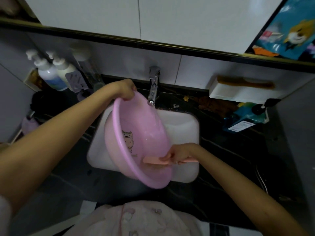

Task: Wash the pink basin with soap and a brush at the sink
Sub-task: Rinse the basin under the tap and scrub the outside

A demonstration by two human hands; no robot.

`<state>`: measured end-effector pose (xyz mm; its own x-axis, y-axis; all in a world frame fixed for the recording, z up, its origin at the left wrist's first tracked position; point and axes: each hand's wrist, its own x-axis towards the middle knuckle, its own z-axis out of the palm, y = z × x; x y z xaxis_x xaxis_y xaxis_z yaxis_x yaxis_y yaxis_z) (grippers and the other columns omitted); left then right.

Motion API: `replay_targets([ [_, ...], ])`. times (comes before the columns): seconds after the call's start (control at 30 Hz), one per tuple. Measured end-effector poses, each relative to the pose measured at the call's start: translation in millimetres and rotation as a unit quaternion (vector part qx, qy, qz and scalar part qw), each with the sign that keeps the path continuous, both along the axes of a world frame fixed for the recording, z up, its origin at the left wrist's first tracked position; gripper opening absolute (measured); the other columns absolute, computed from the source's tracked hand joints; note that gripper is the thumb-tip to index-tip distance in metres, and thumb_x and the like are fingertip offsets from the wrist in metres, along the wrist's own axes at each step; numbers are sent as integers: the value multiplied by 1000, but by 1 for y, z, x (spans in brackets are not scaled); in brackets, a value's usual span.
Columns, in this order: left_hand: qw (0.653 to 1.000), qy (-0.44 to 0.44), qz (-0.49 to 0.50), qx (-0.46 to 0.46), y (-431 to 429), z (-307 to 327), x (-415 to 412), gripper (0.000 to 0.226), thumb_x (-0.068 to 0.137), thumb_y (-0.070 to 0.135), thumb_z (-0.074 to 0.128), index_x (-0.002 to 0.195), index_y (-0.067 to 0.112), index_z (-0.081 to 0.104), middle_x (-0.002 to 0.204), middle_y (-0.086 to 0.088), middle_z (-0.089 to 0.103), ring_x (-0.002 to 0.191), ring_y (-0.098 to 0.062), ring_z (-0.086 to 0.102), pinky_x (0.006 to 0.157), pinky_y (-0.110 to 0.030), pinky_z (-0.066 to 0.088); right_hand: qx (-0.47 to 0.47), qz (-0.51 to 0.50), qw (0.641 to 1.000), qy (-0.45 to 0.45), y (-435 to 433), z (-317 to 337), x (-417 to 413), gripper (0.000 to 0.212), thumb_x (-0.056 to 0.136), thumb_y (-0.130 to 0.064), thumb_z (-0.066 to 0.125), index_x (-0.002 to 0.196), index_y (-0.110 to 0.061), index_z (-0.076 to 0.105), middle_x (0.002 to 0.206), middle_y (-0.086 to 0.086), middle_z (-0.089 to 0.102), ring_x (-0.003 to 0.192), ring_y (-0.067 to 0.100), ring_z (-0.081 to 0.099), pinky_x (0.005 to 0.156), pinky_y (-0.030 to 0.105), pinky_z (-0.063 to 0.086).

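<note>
Head view, looking down: the left hand (127, 90) grips the far rim of the pink basin (141, 142), tilted over the white sink (187, 126) under the running tap (154, 87). The right hand (180, 153), fingers curled around a pink brush (155, 160), holds its head against the near inside wall. This looks like the scrubbing step; next, the brush likely needs sweeping around the wall.

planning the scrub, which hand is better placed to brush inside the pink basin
Right. The right hand grips the brush, its head at the near rim of the pink basin. The left hand holds the far rim, tilted under the tap.
</note>
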<state>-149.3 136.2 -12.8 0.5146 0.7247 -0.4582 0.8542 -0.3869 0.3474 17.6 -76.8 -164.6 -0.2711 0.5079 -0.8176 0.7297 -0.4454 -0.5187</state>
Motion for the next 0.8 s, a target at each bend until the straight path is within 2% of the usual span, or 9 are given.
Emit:
replay_targets([
  [0.1,1000,-4,3,15,0,0,-2,50,68,-12,44,109,3,67,102,-19,67,94,-33,63,73,-33,51,6,0,1000,-5,8,0,1,31,93,-17,57,123,-22,62,73,-1,53,49,11,42,43,18,34],
  [0.17,1000,-5,-4,11,4,-2,-6,49,66,-11,43,106,2,67,100,-20,67,93,-33,64,75,-35,53,27,-120,992,2,18,0,1,25,91,-35,61,108,-18,67,79,1,58,63,17,52,48,18,38],
  [0.23,1000,-9,-9,-3,11,-7,-11,50,64,-12,43,106,1,67,101,-20,68,94,-33,64,78,-39,54,77,-236,968,-44,36,2,1,46,86,-55,58,105,-14,66,95,4,64,85,22,61,69,24,47],
  [0.3,1000,-20,0,-15,16,-11,-16,52,64,-13,43,107,3,67,102,-19,68,95,-32,64,79,-39,55,180,-239,947,-121,49,8,1,56,88,-63,47,108,-14,64,101,5,62,95,25,60,80,31,46],
  [0.43,996,-51,53,-52,18,-27,-32,55,67,-16,46,115,3,65,102,-12,65,94,-26,62,73,-30,53,321,-110,911,-236,44,26,5,44,97,-34,44,141,-30,40,113,8,60,103,31,60,83,36,47],
  [0.5,992,-40,88,-85,10,-47,-47,34,69,-16,48,95,-2,67,86,-14,60,80,-23,56,56,-21,43,288,-169,908,-253,26,28,3,52,94,-30,48,143,-18,35,116,10,63,101,28,61,82,34,49],
  [0.6,971,-84,187,-121,-8,-82,-68,32,71,-20,45,62,10,50,67,-10,48,60,-22,46,42,-18,35,131,-314,910,-236,-11,36,-6,68,82,-66,51,112,-6,59,101,8,65,85,26,61,73,30,49],
  [0.7,938,-147,275,-149,-13,-99,-84,32,72,-23,43,65,6,54,64,-8,48,40,-15,48,32,-13,32,45,-320,920,-222,-35,46,-15,79,71,-79,52,105,-8,61,97,8,61,75,21,53,68,26,41],
  [0.8,928,-198,255,-187,-14,-100,-93,28,62,-16,49,81,1,61,76,-12,54,62,-22,51,45,-17,41,47,-381,898,-216,-43,53,-18,69,69,-79,56,86,-11,56,79,5,59,66,17,54,59,25,40],
])
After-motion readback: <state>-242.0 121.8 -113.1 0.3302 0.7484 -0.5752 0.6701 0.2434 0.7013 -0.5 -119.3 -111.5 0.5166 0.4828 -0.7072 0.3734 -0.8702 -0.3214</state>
